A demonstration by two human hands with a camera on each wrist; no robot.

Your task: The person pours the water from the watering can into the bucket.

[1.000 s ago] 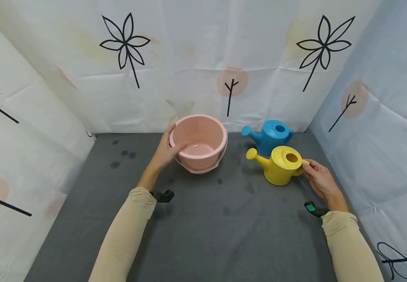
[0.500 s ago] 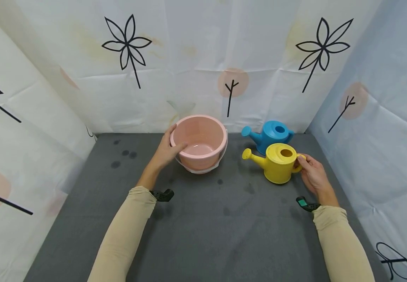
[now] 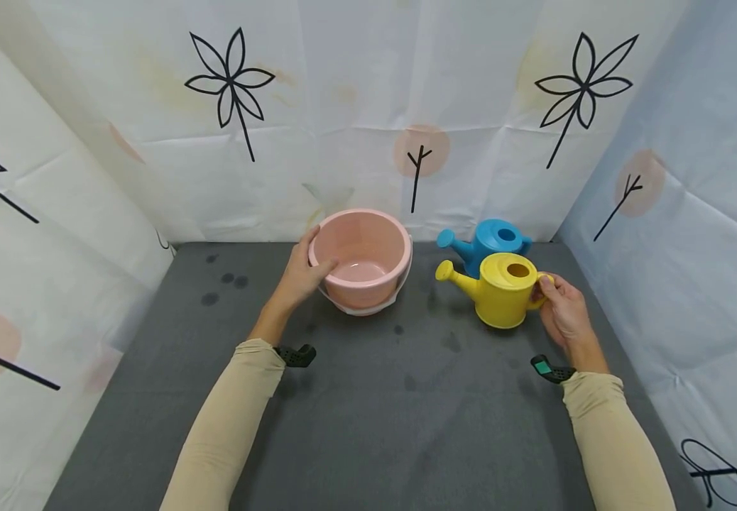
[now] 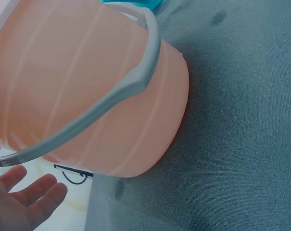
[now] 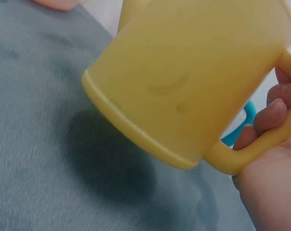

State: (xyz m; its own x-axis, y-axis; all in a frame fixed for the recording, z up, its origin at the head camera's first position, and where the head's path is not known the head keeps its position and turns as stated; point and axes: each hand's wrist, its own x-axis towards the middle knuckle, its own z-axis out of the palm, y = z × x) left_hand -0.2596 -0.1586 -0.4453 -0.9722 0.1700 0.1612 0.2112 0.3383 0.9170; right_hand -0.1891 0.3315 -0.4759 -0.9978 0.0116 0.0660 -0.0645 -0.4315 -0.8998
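My left hand (image 3: pixel 297 275) grips the near-left rim of a pink bucket (image 3: pixel 360 286), with the thumb over the rim. Its other fingers spread beside the outer wall in the left wrist view, near the bucket's pale handle (image 4: pixel 107 102). My right hand (image 3: pixel 566 309) holds a yellow watering can (image 3: pixel 503 298) by its loop handle (image 5: pixel 260 147), fingers curled through it. The can hangs a little above the table, its shadow below it in the right wrist view, and its spout points left. Just behind stands a blue watering can (image 3: pixel 495 240), its lower part partly hidden by the yellow one.
A dark grey cloth covers the table (image 3: pixel 419 411), with several darker spots on it. Patterned white cloth walls (image 3: pixel 356 85) rise at the back and on both sides; the right one (image 3: pixel 713 270) is close to my right arm.
My right hand has lifted the yellow watering can slightly and carried it a little left and toward the back. The left hand and bucket have stayed in place.
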